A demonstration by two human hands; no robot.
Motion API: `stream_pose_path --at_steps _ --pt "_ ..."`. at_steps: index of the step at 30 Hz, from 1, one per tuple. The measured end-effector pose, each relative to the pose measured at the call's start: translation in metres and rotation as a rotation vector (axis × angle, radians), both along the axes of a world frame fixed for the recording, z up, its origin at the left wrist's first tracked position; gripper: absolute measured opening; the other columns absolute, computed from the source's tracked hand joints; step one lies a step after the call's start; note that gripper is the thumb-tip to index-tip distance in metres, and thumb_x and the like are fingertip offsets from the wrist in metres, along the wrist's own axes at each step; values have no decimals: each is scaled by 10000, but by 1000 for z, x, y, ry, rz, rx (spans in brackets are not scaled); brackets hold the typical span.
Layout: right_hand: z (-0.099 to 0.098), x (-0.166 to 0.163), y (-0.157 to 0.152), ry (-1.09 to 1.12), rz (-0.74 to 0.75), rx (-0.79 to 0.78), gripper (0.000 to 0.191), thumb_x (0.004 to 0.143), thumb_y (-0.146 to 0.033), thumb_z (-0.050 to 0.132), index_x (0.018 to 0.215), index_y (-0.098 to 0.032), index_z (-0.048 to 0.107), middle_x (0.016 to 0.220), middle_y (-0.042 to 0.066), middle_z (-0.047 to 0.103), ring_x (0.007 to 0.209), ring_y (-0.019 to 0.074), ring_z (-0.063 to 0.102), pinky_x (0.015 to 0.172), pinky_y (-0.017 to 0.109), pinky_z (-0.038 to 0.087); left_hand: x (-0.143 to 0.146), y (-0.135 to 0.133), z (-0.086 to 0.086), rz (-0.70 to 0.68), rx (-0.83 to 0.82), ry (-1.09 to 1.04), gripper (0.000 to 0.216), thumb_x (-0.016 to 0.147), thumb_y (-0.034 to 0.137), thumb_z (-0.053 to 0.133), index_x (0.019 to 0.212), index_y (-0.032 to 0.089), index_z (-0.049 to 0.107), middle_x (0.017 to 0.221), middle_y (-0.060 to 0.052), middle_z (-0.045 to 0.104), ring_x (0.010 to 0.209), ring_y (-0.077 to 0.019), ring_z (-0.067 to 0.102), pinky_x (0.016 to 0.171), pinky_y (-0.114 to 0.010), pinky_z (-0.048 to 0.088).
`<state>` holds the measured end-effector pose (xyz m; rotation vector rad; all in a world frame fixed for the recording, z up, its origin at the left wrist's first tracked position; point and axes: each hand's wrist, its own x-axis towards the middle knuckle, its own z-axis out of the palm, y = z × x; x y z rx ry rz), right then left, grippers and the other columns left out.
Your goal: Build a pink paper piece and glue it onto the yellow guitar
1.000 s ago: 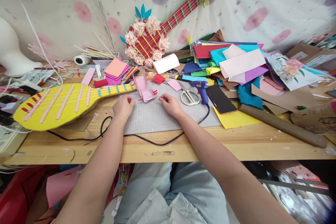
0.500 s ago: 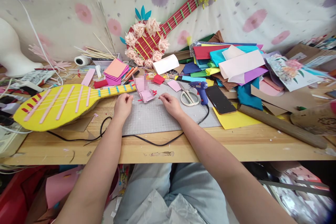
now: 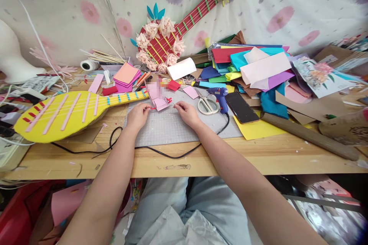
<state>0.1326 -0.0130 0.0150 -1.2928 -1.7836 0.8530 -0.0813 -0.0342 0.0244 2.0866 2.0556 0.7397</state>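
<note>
My left hand (image 3: 138, 116) is closed in a pinch at the left side of the grey cutting mat (image 3: 175, 130), its fingertips on a small red strip (image 3: 151, 108). Just to the right of that strip lies a pink paper piece (image 3: 161, 103), partly blurred, with red bits at its right edge. On the other side of the pink piece, my right hand (image 3: 186, 113) is pinched too; what its fingertips hold, if anything, is too small to make out. The neck of a yellow paper lute (image 3: 77, 107) with pink strips reaches toward the pink piece.
Scissors (image 3: 207, 106), a blue glue gun (image 3: 220, 99) and a phone (image 3: 242, 108) lie right of my hands. The gun's black cord (image 3: 172, 157) loops along the front. A red flowered instrument (image 3: 166, 44) leans behind. Coloured paper sheets (image 3: 255, 61) pile up at the right.
My left hand has moved right and slightly forward, with its fingertips coming to the red strip beside the pink paper. My right hand stays nearly where it was.
</note>
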Motion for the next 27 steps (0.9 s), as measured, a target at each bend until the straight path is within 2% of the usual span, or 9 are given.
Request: stream_pose_path --at_steps 8,19,27 --pt "1 1 0 8 7 -14 233 808 -333 436 796 -178 611 645 -18 549 596 112 450 599 237 322 -1 -2 1 -12 0 -28 222 820 263 442 887 205 645 960 -53 639 879 -191 562 738 -285 404" --pt "0 1 0 -11 6 -13 241 807 -341 432 787 -180 612 631 -21 536 600 114 450 591 239 317 1 -1 0 25 0 14 200 801 264 457 864 198 635 930 -64 634 839 -198 561 712 -291 403" --pt "0 0 1 -12 3 -11 237 803 -336 440 782 -178 616 644 -13 550 611 119 463 603 243 324 1 -2 -1 117 -34 65 151 770 268 464 779 197 598 868 -74 624 804 -211 557 665 -300 394"
